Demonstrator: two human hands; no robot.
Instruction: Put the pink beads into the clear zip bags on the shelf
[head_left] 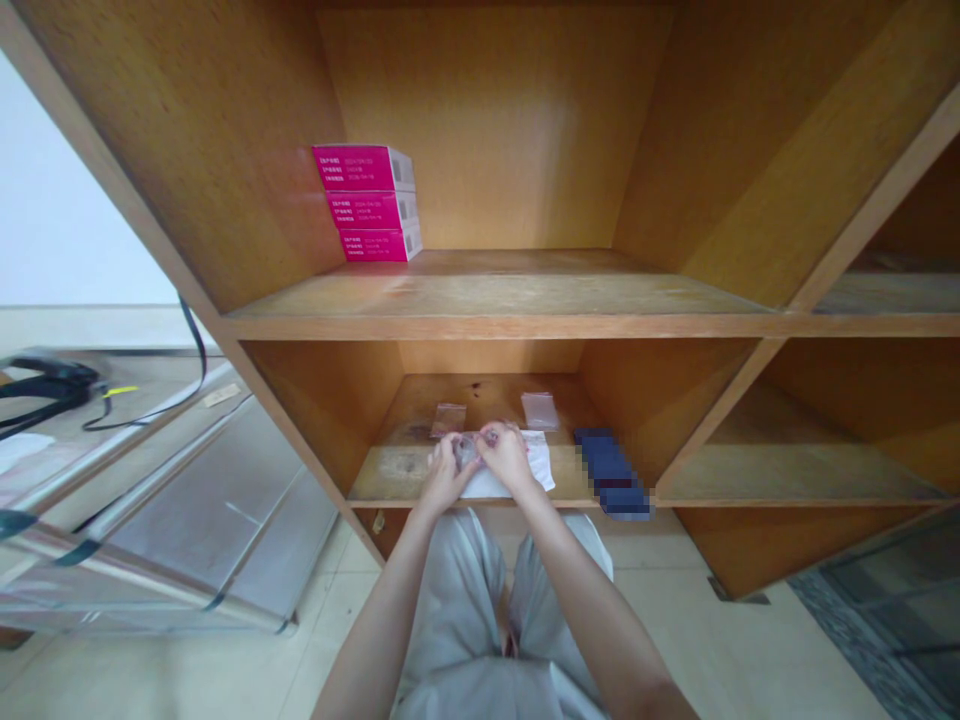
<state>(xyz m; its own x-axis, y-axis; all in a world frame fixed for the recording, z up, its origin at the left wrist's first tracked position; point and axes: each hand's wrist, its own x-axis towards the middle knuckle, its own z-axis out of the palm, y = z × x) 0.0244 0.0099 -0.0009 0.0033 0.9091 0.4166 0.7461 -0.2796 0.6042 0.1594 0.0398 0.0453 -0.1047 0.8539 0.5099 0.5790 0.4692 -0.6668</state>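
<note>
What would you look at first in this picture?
The three bright pink boxes, stacked on the upper wooden shelf, catch the eye first. Below, on the lower shelf, the left hand and right hand meet around a small grey thing. A blurred dark blue object lies to their right.

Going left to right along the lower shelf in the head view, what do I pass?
Pinkish plastic packet, pale plastic packet, blurred blue object.

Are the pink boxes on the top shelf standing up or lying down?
Lying down: three pink boxes are stacked flat, one on top of another, on the upper wooden shelf, with their long sides facing out.
</note>
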